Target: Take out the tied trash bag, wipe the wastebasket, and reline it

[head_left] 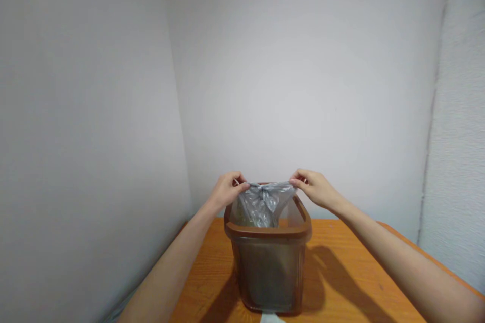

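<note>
A translucent grey plastic bag (261,207) is stretched between my two hands, its top gathered into what looks like a knot at the middle. My left hand (229,187) pinches one end of it and my right hand (308,185) pinches the other. The lower part of the bag hangs inside a brown translucent trash bin (269,272) with a thick rim. Both hands are at about the height of the far rim. What the bag contains, if anything, cannot be made out.
The bin stands on an orange-brown wooden table (348,252). A small white scrap (271,318) lies at the bin's near foot. Pale walls (303,70) rise behind the table and along both sides.
</note>
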A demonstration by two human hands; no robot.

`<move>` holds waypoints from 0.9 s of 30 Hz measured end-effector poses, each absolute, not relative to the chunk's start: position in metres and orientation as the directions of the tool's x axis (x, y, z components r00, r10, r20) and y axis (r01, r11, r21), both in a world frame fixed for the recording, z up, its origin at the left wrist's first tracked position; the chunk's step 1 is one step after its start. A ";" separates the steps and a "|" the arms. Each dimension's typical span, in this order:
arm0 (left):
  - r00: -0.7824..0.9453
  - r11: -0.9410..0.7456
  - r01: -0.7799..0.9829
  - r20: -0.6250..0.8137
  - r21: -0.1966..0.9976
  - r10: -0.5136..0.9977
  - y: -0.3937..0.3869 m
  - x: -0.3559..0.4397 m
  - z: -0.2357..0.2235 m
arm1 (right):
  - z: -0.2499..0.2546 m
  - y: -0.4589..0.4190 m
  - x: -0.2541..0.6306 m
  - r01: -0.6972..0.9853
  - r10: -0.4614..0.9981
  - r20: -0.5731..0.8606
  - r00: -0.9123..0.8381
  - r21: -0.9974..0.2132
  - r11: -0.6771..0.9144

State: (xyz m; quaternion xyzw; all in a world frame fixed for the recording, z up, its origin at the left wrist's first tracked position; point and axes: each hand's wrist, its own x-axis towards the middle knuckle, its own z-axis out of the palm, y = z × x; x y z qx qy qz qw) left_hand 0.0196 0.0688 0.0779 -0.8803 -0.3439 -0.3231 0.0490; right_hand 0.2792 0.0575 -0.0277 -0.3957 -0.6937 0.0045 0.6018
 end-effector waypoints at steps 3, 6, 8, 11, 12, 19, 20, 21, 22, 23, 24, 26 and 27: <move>0.554 -0.768 0.617 0.599 0.172 0.578 0.068 0.028 0.073 | -0.027 0.051 0.268 0.480 0.535 0.844 0.032 -0.483 0.732; 0.551 -0.770 0.612 0.602 0.179 0.577 0.064 0.044 0.067 | -0.024 0.047 0.245 0.450 0.510 0.857 -0.077 -0.426 0.784; 0.527 -0.759 0.629 0.625 0.169 0.576 0.062 0.048 0.065 | -0.023 0.048 0.237 0.444 0.509 0.852 -0.122 -0.412 0.796; 0.473 -0.727 0.668 0.665 0.157 0.578 0.063 0.038 0.067 | -0.025 0.053 0.245 0.386 0.534 0.842 -0.070 -0.471 0.793; 0.451 -0.715 0.680 0.678 0.159 0.580 0.065 0.031 0.070 | -0.026 0.055 0.252 0.353 0.547 0.837 -0.036 -0.501 0.790; 0.213 -0.607 0.725 0.732 0.325 0.647 0.093 -0.021 0.085 | -0.045 0.069 0.298 0.051 0.617 0.753 0.230 -0.642 0.765; 0.187 -0.594 0.721 0.725 0.356 0.662 0.097 -0.025 0.085 | -0.048 0.070 0.299 0.017 0.620 0.748 0.235 -0.641 0.767; 0.166 -0.584 0.717 0.720 0.382 0.674 0.101 -0.029 0.084 | -0.051 0.070 0.300 -0.012 0.625 0.748 0.225 -0.639 0.769; 0.148 -0.575 0.715 0.717 0.398 0.681 0.103 -0.032 0.083 | -0.053 0.069 0.298 -0.038 0.629 0.750 0.205 -0.636 0.770; 0.135 -0.566 0.718 0.717 0.404 0.683 0.104 -0.034 0.081 | -0.055 0.068 0.295 -0.060 0.635 0.753 0.173 -0.636 0.770; 0.126 -0.558 0.726 0.721 0.401 0.682 0.104 -0.035 0.079 | -0.056 0.066 0.292 -0.073 0.640 0.757 0.134 -0.637 0.768; 0.118 -0.542 0.756 0.737 0.368 0.665 0.099 -0.036 0.075 | -0.057 0.059 0.285 -0.058 0.641 0.766 0.053 -0.638 0.768; 0.119 -0.537 0.773 0.755 0.337 0.645 0.093 -0.034 0.074 | -0.057 0.054 0.281 -0.038 0.638 0.770 0.021 -0.637 0.770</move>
